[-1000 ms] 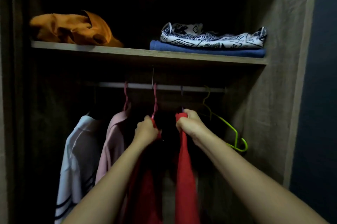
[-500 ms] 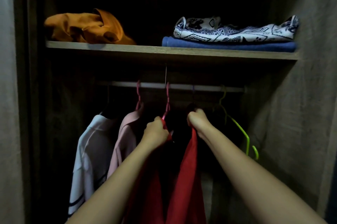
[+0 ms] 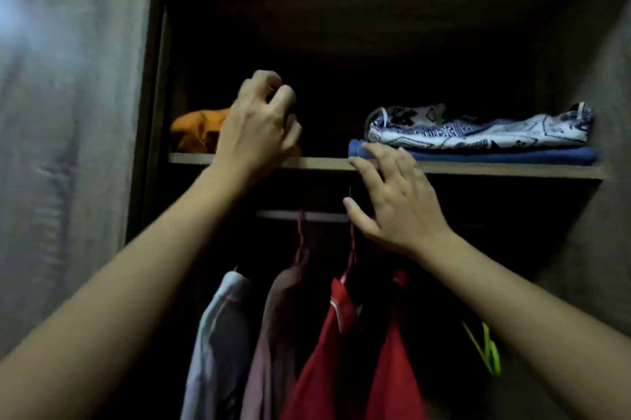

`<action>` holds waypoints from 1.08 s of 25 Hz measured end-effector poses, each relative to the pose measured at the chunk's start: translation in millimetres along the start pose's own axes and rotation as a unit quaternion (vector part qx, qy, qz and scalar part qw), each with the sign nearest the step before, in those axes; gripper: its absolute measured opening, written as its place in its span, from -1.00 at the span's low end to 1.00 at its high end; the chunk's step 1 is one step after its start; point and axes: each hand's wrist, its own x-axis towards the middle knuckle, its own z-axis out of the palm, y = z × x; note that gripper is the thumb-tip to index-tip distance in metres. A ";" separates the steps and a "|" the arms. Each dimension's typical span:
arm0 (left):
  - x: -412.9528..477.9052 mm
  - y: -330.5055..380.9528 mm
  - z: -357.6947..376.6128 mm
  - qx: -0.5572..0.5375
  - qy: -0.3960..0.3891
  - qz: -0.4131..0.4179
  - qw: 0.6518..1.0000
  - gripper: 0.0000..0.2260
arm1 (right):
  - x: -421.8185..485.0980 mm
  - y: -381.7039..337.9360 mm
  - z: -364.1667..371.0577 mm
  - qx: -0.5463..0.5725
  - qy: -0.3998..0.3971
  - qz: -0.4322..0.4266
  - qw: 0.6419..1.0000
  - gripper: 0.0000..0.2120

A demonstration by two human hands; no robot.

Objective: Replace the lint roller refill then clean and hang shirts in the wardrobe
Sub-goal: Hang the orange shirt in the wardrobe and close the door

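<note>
A red shirt (image 3: 327,344) hangs on a pink hanger (image 3: 351,248) from the wardrobe rail (image 3: 293,215). To its left hang a pink shirt (image 3: 273,334) and a white shirt (image 3: 218,334). My left hand (image 3: 256,122) is raised in front of the shelf (image 3: 478,169), fingers curled and apart, holding nothing, right beside a crumpled orange garment (image 3: 196,129). My right hand (image 3: 396,201) is spread open at the shelf edge, fingertips near a folded blue cloth (image 3: 512,154). No lint roller is in view.
A folded black-and-white patterned garment (image 3: 478,127) lies on the blue cloth. An empty green hanger (image 3: 485,348) hangs at the right. The wardrobe's side wall (image 3: 601,214) is at the right and a grey door panel (image 3: 68,112) at the left.
Both hands let go of the red shirt and rose to the shelf. The view tilted upward and moved closer.
</note>
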 end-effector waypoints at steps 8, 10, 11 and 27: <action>18.9 -60.2 -5.2 0.052 -0.348 -0.020 0.936 -0.33 | 37.8 16.3 7.7 -0.052 -0.173 0.014 0.983 -0.26; 21.7 -59.0 -13.6 0.064 -0.239 0.041 0.968 -0.26 | 38.6 16.3 5.2 -0.034 -0.172 0.013 0.984 -0.21; 24.8 -61.4 -13.0 0.057 -0.212 0.041 0.975 -0.20 | 39.1 16.4 3.8 -0.026 -0.173 0.009 0.985 -0.18; -11.1 -15.3 -81.6 -0.200 -0.209 0.003 0.957 -0.61 | 52.8 -21.5 -72.6 0.378 -0.056 0.079 0.921 -0.20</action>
